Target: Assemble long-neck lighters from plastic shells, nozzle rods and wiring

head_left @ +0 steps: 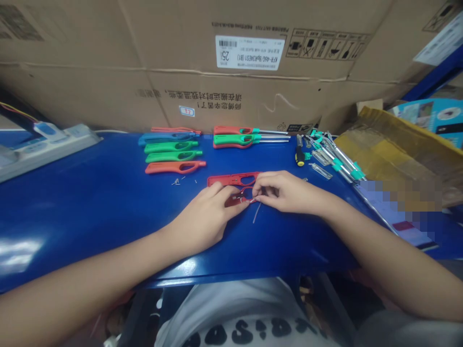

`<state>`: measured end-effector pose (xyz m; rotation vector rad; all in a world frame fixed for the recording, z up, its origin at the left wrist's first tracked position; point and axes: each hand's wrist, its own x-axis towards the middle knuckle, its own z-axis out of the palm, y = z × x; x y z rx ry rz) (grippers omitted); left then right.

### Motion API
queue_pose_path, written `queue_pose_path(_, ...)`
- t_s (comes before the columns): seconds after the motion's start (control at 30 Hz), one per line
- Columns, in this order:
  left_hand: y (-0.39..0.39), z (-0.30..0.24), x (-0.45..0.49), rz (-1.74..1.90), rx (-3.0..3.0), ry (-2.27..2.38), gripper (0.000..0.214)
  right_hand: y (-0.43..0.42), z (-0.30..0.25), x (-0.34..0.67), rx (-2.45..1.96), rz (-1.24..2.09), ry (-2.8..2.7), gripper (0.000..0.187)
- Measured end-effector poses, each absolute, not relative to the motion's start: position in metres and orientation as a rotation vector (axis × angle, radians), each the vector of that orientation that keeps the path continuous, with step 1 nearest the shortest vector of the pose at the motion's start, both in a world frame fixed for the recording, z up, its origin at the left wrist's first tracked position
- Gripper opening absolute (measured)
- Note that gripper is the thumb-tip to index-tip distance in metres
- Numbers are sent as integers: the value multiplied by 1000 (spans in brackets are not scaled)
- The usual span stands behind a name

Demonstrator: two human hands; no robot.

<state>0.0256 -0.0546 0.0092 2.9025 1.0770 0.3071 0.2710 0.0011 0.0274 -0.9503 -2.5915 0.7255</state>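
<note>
A red plastic lighter-handle shell (231,180) lies flat on the blue table (90,202), just beyond my hands. My left hand (206,214) rests on the table with its fingers curled and pinched at the shell's near edge. My right hand (285,192) is pinched too, fingertips meeting the left hand's over the shell's trigger opening. A thin wire or small metal piece (256,212) hangs down from where the fingertips meet.
Further back lie several blue, green and red handle shells (173,155) and assembled lighters with metal rods (249,136). Metal tube parts with teal fittings (336,156) and a small screwdriver (299,156) lie at right. Cardboard boxes (202,62) wall the rear; a power strip (47,142) sits at left.
</note>
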Motion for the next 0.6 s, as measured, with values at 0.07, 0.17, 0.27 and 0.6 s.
queue_pose_path(0.07, -54, 9, 26, 309, 2907, 1069, 57, 1, 27, 271, -961, 712, -2593, 9)
queue_pose_path(0.17, -54, 9, 27, 294, 2914, 1080, 57, 1, 25, 271, -945, 666, -2620, 11)
queue_pose_path(0.27, -55, 10, 28, 264, 2926, 1108, 54, 1, 22, 270, -931, 608, -2634, 11)
queue_pose_path(0.6, -57, 10, 30, 233, 2976, 1107, 54, 2, 31, 273, -803, 653, -2696, 14)
